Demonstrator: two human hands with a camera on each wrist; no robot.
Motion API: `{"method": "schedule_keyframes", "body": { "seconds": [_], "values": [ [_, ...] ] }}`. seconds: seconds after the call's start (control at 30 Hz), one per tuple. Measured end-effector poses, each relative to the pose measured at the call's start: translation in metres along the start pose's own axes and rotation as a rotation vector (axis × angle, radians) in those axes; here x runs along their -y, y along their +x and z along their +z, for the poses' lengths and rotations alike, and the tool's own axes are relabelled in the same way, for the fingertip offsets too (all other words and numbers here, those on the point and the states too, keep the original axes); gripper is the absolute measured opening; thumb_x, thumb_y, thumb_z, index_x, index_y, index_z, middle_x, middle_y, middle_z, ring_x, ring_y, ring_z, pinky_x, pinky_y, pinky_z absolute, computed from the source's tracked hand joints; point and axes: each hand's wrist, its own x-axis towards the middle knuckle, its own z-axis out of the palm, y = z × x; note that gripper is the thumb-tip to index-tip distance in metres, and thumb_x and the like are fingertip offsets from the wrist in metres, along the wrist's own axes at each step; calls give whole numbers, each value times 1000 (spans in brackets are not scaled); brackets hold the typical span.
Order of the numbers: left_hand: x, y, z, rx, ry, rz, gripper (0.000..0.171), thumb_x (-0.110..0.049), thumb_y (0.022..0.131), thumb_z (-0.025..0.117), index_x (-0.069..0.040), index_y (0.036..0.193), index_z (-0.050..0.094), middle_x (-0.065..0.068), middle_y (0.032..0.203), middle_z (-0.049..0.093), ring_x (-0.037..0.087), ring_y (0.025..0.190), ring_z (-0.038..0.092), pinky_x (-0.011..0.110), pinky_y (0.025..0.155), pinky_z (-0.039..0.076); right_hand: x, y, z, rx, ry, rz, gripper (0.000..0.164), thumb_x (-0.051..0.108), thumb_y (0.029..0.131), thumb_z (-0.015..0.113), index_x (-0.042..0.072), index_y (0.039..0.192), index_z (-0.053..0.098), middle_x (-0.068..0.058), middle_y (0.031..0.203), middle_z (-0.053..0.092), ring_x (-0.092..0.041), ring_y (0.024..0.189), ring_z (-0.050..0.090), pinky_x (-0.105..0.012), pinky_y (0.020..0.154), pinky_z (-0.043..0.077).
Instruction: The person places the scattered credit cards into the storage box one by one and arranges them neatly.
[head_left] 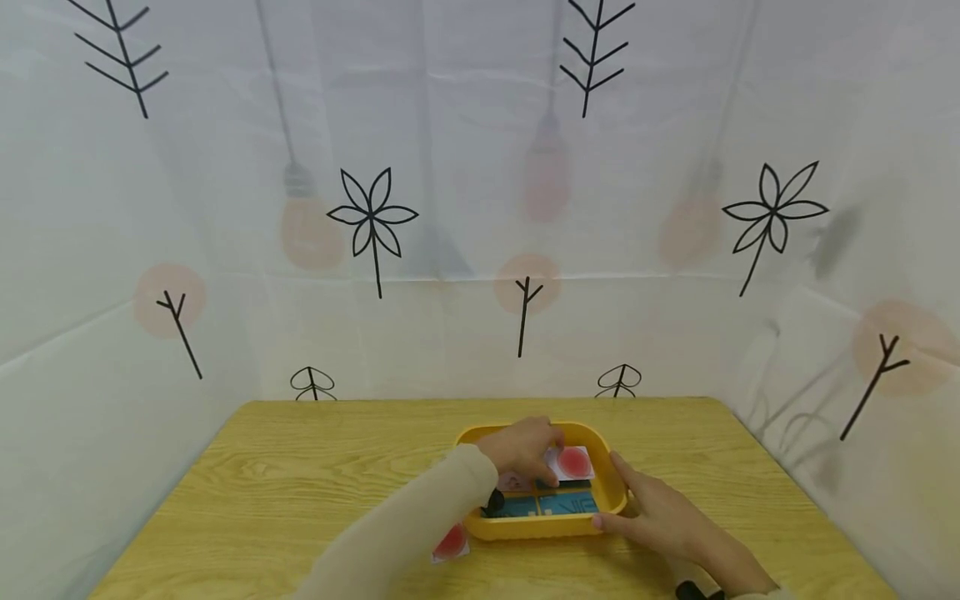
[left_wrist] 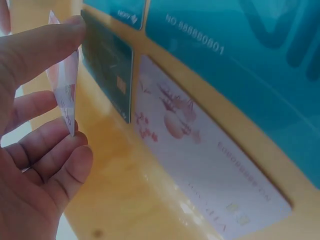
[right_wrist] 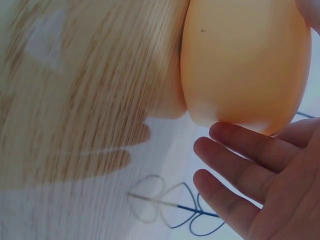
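My left hand [head_left: 525, 450] reaches over the yellow plastic tray [head_left: 543, 527] and pinches a white card with a red circle [head_left: 574, 462] between thumb and fingers. In the left wrist view that card [left_wrist: 66, 95] stands edge-on, clear of the cards below. The tray holds a pinkish-white VIP card [left_wrist: 195, 160], a dark green card [left_wrist: 107, 70] and teal cards [left_wrist: 225, 75]. My right hand [head_left: 663, 517] holds the tray's right end, thumb on the near side and index finger toward the far side. Its other fingers are spread in the right wrist view.
Another card with a red circle [head_left: 451, 543] lies on the wooden table [head_left: 315, 475], just outside the tray's near left corner. A small round black object [head_left: 493, 502] shows by the left sleeve. White printed curtains [head_left: 465, 333] surround the table's back and sides.
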Motion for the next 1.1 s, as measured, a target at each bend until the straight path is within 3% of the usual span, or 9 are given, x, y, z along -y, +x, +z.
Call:
{"method": "schedule_keyframes", "body": {
  "seconds": [0.3, 0.63, 1.1],
  "values": [
    [-5, -6, 2, 28, 4, -26, 49, -42, 76, 79, -22, 118, 63, -10, 99, 52, 6, 88, 46, 21, 82, 44, 1, 0, -2, 14, -3, 13, 100, 63, 83, 60, -1, 150, 23, -23, 142, 42, -41, 123, 46, -59, 92, 40],
    [-4, -7, 9, 14, 21, 4, 45, -43, 77, 78, -20, 114, 65, -10, 95, 55, 5, 83, 46, 19, 77, 43, 2, 0, -3, 13, -3, 15, 99, 62, 83, 60, -1, 149, 24, -22, 142, 42, -41, 123, 46, -60, 93, 39],
    [-2, -7, 13, 11, 23, -47, 45, -45, 77, 77, -21, 114, 64, -12, 97, 58, 4, 82, 48, 20, 81, 45, 5, -1, -4, 11, 1, 26, 101, 63, 81, 61, -1, 149, 24, -22, 142, 42, -42, 125, 45, -60, 94, 38]
  ]
}}
